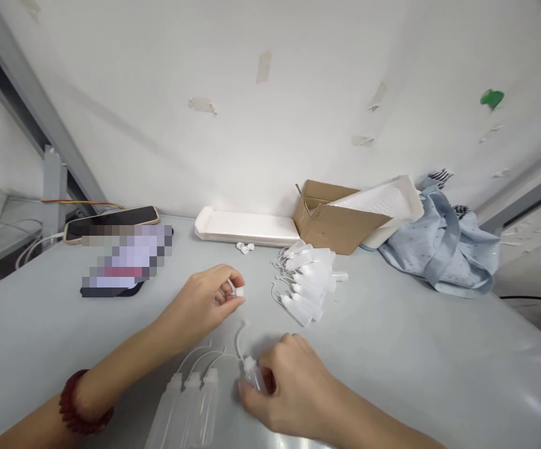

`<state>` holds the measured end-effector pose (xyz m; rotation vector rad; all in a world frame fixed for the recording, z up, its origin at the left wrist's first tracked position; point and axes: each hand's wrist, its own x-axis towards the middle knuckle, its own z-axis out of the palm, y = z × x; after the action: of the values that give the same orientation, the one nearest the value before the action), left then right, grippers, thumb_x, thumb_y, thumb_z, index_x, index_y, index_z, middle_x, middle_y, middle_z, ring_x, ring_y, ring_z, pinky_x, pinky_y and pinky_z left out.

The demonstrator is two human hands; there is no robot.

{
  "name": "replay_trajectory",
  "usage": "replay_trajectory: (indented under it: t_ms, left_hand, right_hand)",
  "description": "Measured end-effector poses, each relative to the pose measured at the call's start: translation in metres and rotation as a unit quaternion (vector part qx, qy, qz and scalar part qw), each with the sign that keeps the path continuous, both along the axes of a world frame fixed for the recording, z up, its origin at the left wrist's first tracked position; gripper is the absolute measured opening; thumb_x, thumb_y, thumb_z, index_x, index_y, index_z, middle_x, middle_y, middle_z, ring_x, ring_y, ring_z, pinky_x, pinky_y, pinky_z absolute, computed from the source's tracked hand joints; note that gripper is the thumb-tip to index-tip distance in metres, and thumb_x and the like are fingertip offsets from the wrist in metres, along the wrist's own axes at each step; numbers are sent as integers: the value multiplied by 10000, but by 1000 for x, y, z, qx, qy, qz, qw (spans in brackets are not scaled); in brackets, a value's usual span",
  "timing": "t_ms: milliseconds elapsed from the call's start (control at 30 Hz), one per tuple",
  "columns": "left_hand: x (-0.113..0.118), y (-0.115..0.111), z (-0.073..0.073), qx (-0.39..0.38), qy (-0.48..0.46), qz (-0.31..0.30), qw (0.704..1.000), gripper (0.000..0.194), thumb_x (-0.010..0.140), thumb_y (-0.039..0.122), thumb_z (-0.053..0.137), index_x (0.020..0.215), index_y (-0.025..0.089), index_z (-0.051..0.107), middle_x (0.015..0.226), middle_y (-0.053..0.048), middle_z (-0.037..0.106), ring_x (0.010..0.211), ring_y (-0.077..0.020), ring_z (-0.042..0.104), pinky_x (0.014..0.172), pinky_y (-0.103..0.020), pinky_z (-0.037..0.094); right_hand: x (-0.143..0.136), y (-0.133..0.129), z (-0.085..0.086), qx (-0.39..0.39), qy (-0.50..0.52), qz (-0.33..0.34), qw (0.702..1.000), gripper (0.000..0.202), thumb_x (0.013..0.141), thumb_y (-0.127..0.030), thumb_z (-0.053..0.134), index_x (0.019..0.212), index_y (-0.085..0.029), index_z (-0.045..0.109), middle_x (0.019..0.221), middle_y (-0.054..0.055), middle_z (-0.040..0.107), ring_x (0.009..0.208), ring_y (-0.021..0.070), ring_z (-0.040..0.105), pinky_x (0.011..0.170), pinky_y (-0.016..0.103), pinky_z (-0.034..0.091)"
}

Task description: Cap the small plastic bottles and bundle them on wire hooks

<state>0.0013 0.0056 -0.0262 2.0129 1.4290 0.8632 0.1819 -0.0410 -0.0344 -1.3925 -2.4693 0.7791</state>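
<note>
Nearest, three translucent plastic bottles (191, 405) lie side by side on the bench (401, 355), necks pointing away and tether loops loose; the row probably keeps them within easy reach. Beside them, the right hand (293, 386) has its grip closed around a single bottle (253, 373), thumb against fingers, apparently to steady it with the neck exposed. Ahead, the left hand (211, 299) pinches a small white cap (239, 291) between thumb and fingertips, the grip nearly closed. Whether any bottle contains anything cannot be told.

Farther on, a heap of similar bottles (310, 280) lies with most tethers toward the left. Behind it are loose white caps (246, 248), a shallow white tray (251, 226) and an open cardboard box (345, 227); its contents are mostly hidden.
</note>
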Motion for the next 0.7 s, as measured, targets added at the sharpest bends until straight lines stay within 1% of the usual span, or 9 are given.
replay_trajectory:
  t_ms: [67,133,233,300,400,467,533,600,700]
  left_hand:
    - [-2,1,3,-51,-48,17,997,130,741,288,590,826,191,577,749,0,604,673,-156,598,610,-272,512]
    - [-5,2,6,-106,-90,36,990,195,736,334,609,867,191,586,726,9,605,646,-154,603,583,-265,500]
    - [-11,6,8,-162,-117,51,978,241,741,365,621,899,185,591,676,22,611,585,-145,599,570,-266,478]
    - [-12,6,8,-185,-115,34,975,230,744,353,620,898,183,606,647,25,613,601,-154,607,590,-274,480]
    - [-8,4,8,-225,-120,-27,967,217,769,338,591,927,196,636,657,21,624,634,-161,613,616,-279,493]
    - [-3,0,9,-232,-139,-74,960,217,795,340,565,948,212,650,733,10,644,662,-154,611,648,-280,503]
    - [1,-4,11,-219,-155,-107,958,199,812,329,548,939,224,660,815,6,649,692,-144,603,685,-276,506]
    - [3,-7,14,-215,-170,-121,954,177,810,304,553,934,228,655,842,10,644,702,-138,600,698,-272,507]
    - [4,-9,16,-230,-196,-103,947,157,793,297,585,922,217,624,769,19,636,665,-143,610,680,-287,518]
  right_hand:
    - [4,5,-2,-8,28,-6,1000,387,690,-265,551,435,-176,273,379,-68,243,367,57,238,419,229,188]
    - [8,12,-3,-10,61,-21,998,340,716,-239,528,471,-182,299,414,-62,315,391,59,302,419,213,207]
    - [13,22,-1,15,112,-37,993,319,739,-202,499,506,-188,282,452,-65,305,427,62,303,426,205,212]
    - [16,26,0,35,148,-35,988,308,757,-194,488,527,-190,283,483,-65,290,451,67,298,438,207,220]
    - [18,28,4,39,189,-18,981,258,805,-203,477,573,-182,367,549,-50,344,509,84,350,479,210,272]
    - [19,27,7,21,211,-5,977,200,837,-215,479,642,-170,463,643,-24,417,580,100,409,520,215,316]
    - [20,27,10,-13,226,7,974,176,873,-238,470,731,-167,546,739,1,462,672,119,454,575,226,356]
    - [21,28,12,-52,233,19,971,219,910,-273,444,787,-176,597,776,11,486,742,135,474,638,246,380]
    - [22,31,11,-88,249,19,964,250,920,-328,452,834,-188,640,805,19,522,763,144,486,677,269,386]
